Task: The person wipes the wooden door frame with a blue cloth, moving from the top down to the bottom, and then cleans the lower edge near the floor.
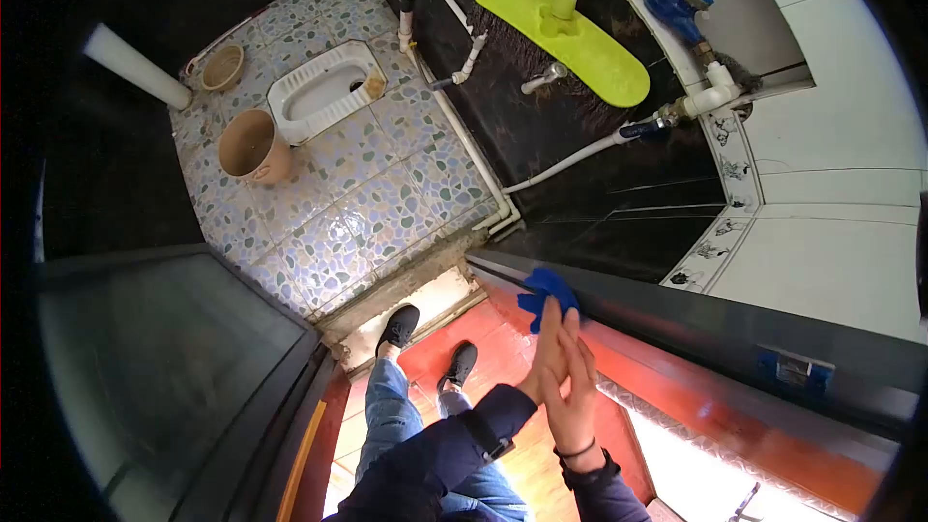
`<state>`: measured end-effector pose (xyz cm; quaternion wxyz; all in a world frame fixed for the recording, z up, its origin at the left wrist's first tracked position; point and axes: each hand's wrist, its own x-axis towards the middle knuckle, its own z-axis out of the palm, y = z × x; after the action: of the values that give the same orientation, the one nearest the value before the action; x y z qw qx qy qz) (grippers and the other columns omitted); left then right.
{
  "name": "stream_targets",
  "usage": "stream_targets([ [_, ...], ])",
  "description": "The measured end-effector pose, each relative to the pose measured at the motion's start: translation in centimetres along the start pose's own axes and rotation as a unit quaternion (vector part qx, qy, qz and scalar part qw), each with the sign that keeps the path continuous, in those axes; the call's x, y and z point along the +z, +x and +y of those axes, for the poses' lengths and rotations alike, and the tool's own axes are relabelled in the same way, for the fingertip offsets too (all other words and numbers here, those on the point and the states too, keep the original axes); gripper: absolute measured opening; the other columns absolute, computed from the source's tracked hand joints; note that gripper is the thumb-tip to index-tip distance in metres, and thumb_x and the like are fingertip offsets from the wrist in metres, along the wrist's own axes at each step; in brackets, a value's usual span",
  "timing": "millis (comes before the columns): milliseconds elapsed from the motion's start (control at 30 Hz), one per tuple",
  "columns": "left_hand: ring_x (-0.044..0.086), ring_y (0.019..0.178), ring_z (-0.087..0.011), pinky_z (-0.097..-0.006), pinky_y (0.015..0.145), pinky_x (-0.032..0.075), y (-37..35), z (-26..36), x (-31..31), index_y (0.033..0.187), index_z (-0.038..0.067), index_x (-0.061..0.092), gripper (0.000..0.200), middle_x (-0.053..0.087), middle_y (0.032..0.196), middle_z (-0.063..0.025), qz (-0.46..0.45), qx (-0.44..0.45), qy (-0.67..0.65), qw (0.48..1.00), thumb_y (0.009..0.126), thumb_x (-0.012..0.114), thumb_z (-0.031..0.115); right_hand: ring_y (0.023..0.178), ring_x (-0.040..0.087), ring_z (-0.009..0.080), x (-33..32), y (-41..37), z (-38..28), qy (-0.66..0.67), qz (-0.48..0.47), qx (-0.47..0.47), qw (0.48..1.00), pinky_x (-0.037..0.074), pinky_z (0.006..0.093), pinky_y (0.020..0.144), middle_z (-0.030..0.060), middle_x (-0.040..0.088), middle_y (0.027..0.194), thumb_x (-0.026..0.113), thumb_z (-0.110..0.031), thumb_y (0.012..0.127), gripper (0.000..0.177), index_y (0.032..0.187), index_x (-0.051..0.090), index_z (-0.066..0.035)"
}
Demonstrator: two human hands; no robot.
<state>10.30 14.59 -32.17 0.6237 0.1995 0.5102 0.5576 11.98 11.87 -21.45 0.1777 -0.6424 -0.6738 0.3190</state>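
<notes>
Where the reddish bar of the door frame (667, 358) meets its dark edge, a crumpled blue cloth (547, 292) sits against the surface, near the end closest to the tiled washroom floor (362, 222). Judging by the pose, the step in hand is wiping that frame, or getting the cloth settled for a wipe. A next stroke would call for flat, even pressure along the bar, with the cloth kept bunched under the fingertips so that bare skin does not drag on the edge. The metal latch plate (797, 368), farther along the frame, would need a lighter pass, since its corners could snag the fabric.

The left hand (543, 363) reaches in with its fingers nearly straight, their tips running up to the cloth. Because the two hands overlap and the lens bends the view, I cannot tell whether those fingers pinch the cloth or merely press on it. The right hand (572, 404) is largely open, its fingers extended and slightly apart, lying across the left hand; it shows no clear grip on anything, though its foremost fingertips come close to the cloth's lower side.
</notes>
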Motion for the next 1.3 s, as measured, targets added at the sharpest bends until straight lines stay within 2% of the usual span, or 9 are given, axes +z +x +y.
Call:
stream_targets([
  [167, 0.041, 0.127, -0.035, -0.0392, 0.107, 0.031, -5.4, 9.6, 2.6, 0.134, -0.007, 0.036, 0.052, 0.042, 0.132, -0.0252, -0.017, 0.109, 0.056, 0.992, 0.102, 0.042, 0.035, 0.123, 0.046, 0.0422, -6.4, -4.3, -4.7, -0.039, -0.01, -0.044, 0.998, 0.041, 0.0448, 0.101, 0.0285, 0.041, 0.135, 0.066, -0.004, 0.079, 0.058, 0.134, 0.048, 0.0],
  [200, 0.033, 0.134, -0.0389, -0.0423, 0.113, 0.024, -6.4, 10.2, 3.4, 0.136, -0.007, 0.035, 0.053, 0.037, 0.139, -0.0262, -0.018, 0.109, 0.063, 0.992, 0.102, 0.04, 0.033, 0.124, 0.044, 0.042, -7.3, -5.2, -5.2, -0.033, 0.004, -0.064, 0.997, 0.04, 0.0465, 0.103, 0.0288, 0.04, 0.136, 0.066, -0.004, 0.077, 0.058, 0.132, 0.048, 0.002],
  [300, 0.031, 0.134, -0.0411, -0.0459, 0.113, 0.024, -8.4, 12.6, 4.8, 0.134, -0.005, 0.04, 0.05, 0.036, 0.139, -0.0253, -0.055, 0.246, 0.085, 0.964, 0.101, 0.04, 0.032, 0.123, 0.045, 0.0413, -10.2, -7.5, -5.9, -0.056, 0.036, -0.112, 0.991, 0.04, 0.0463, 0.102, 0.0285, 0.041, 0.134, 0.068, -0.004, 0.076, 0.059, 0.131, 0.049, 0.001],
  [400, 0.033, 0.132, -0.0407, -0.0456, 0.111, 0.026, -9.4, 14.6, 6.1, 0.132, -0.003, 0.042, 0.049, 0.036, 0.139, -0.0239, -0.064, 0.307, 0.108, 0.943, 0.1, 0.04, 0.035, 0.123, 0.045, 0.0413, -11.9, -8.6, -6.2, -0.035, 0.083, -0.203, 0.975, 0.04, 0.046, 0.102, 0.0285, 0.042, 0.133, 0.068, -0.003, 0.077, 0.059, 0.133, 0.047, 0.001],
  [467, 0.037, 0.128, -0.041, -0.0449, 0.109, 0.028, -9.5, 14.4, 6.7, 0.13, -0.002, 0.044, 0.046, 0.039, 0.136, -0.0238, -0.037, 0.339, 0.124, 0.932, 0.099, 0.043, 0.033, 0.123, 0.045, 0.0417, -12.2, -8.5, -6.0, -0.03, 0.069, -0.192, 0.979, 0.04, 0.046, 0.101, 0.0286, 0.042, 0.133, 0.067, -0.002, 0.078, 0.06, 0.134, 0.045, 0.001],
  [733, 0.046, 0.119, -0.0395, -0.0423, 0.102, 0.036, -5.3, 8.7, 4.6, 0.12, 0.0, 0.051, 0.031, 0.052, 0.123, -0.0216, 0.059, 0.311, 0.159, 0.935, 0.098, 0.048, 0.021, 0.125, 0.047, 0.0367, -9.0, -5.3, -2.2, 0.026, -0.011, -0.169, 0.985, 0.041, 0.0416, 0.1, 0.0228, 0.046, 0.135, 0.062, 0.003, 0.081, 0.06, 0.137, 0.042, 0.0],
  [867, 0.051, 0.111, -0.04, -0.0409, 0.099, 0.039, -2.4, 4.3, 2.1, 0.117, -0.002, 0.052, 0.03, 0.055, 0.117, -0.0232, 0.058, 0.257, 0.159, 0.952, 0.099, 0.046, 0.021, 0.125, 0.048, 0.0344, -5.2, -3.4, 1.3, 0.047, -0.038, -0.151, 0.987, 0.041, 0.0393, 0.101, 0.0207, 0.047, 0.135, 0.061, 0.0, 0.083, 0.058, 0.138, 0.042, -0.001],
  [1000, 0.054, 0.106, -0.0327, -0.0361, 0.093, 0.042, 0.3, -0.6, -0.6, 0.12, -0.001, 0.05, 0.032, 0.055, 0.112, -0.0191, 0.055, 0.221, 0.159, 0.961, 0.101, 0.044, 0.024, 0.122, 0.051, 0.0346, -2.0, -1.9, 3.3, 0.057, -0.061, -0.104, 0.991, 0.043, 0.0388, 0.098, 0.0214, 0.05, 0.133, 0.061, -0.003, 0.084, 0.057, 0.138, 0.042, -0.001],
  [1300, 0.056, 0.098, -0.0328, -0.0354, 0.088, 0.044, 4.2, -8.0, -3.9, 0.116, 0.001, 0.052, 0.024, 0.057, 0.106, -0.0187, 0.072, 0.164, 0.139, 0.974, 0.101, 0.046, 0.018, 0.118, 0.055, 0.0336, 4.5, 1.1, 8.6, 0.059, -0.102, -0.003, 0.993, 0.047, 0.0367, 0.092, 0.022, 0.053, 0.131, 0.062, -0.01, 0.084, 0.058, 0.139, 0.043, -0.005],
])
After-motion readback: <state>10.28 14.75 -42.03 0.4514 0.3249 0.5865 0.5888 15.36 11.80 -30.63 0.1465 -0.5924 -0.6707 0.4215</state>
